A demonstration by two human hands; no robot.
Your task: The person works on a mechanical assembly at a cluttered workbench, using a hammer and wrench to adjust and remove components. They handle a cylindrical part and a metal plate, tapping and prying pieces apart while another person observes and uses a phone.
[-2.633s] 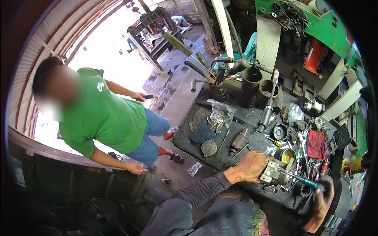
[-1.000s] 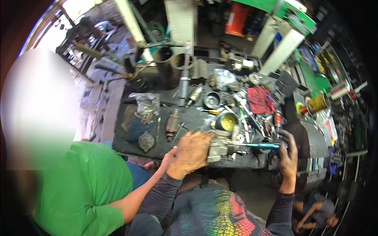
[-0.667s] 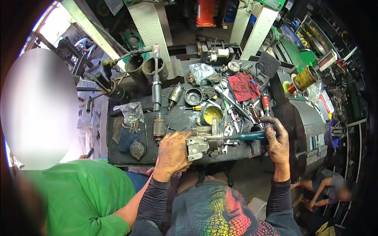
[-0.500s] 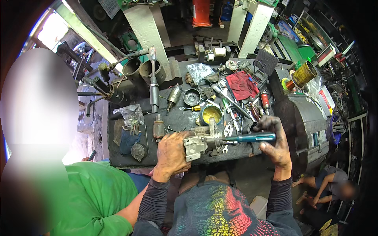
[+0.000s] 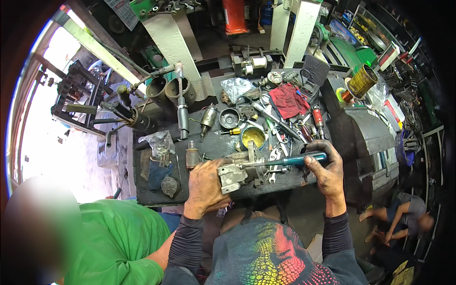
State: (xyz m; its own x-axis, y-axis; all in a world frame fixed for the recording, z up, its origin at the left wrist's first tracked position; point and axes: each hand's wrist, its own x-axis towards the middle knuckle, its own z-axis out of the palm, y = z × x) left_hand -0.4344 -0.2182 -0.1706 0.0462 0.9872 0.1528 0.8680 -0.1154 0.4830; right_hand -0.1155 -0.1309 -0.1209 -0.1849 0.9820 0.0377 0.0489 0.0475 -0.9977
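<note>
My left hand (image 5: pixel 204 187) is closed around a grey cast-metal housing (image 5: pixel 232 179) with a squared bracket end, held over the near edge of the bench. In my right hand (image 5: pixel 328 173) is a screwdriver (image 5: pixel 311 158) with a teal handle, thumb and fingers around its grip. Its long shaft runs left across the housing and tilts slightly down to that side; where the tip meets the metal is hard to make out. Just behind the housing stands a round tin of yellow grease (image 5: pixel 252 137). Several wrenches (image 5: pixel 274 164) lie beside the housing, under the shaft.
A dark workbench (image 5: pixel 209 149) carries a red cloth (image 5: pixel 289 101), motor parts, a red-handled tool (image 5: pixel 318 115) and plastic bags. Large metal cylinders (image 5: pixel 180 90) stand at the back left. A person in green (image 5: pixel 118 232) is close on my left; another person (image 5: pixel 403 216) crouches at the far right.
My right hand has come slightly left, and its fingers wrap more closely around the screwdriver handle. The handle end has risen, so the shaft slants more. The person at left has lowered their head.
</note>
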